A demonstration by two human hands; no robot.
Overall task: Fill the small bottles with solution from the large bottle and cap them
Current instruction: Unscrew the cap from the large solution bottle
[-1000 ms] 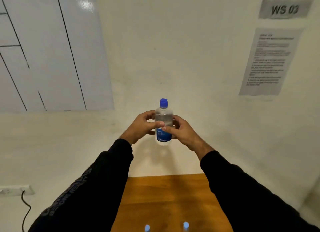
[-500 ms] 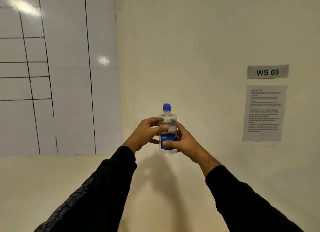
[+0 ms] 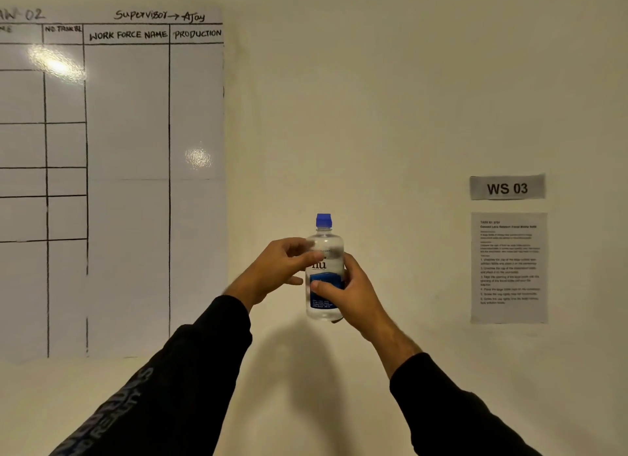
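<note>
Large bottle is held upright in mid-air, in front of the pale wall, roughly centre of view. Blue cap is on it, clear liquid inside, blue label on the lower half w/ white lettering above.

Left hand grips the upper body of the bottle from the left, its fingers curled across the front (a bit blurred). Right hand grips lower down from the right, thumb pressed over the label, the rest wrapped round the back. So both sets of fingers are grasping the bottle, neither released. Both arms in black sleeves; left sleeve has printed lettering, not readable.

Vs 0.5 s ago: view has tilted further up. Whiteboard on the left now shows its header row, "WORK FORCE NAME" and "PRODUCTION", plus handwriting above. "WS 03" sign and the printed instruction sheet below it sit lower in frame than before. Grip looks the same as before, left high and right low, cap still on. Vs 1.0 s ago: the desk edge and the two small blue caps at the bottom are out of view, so small bottles can't be seen now.
</note>
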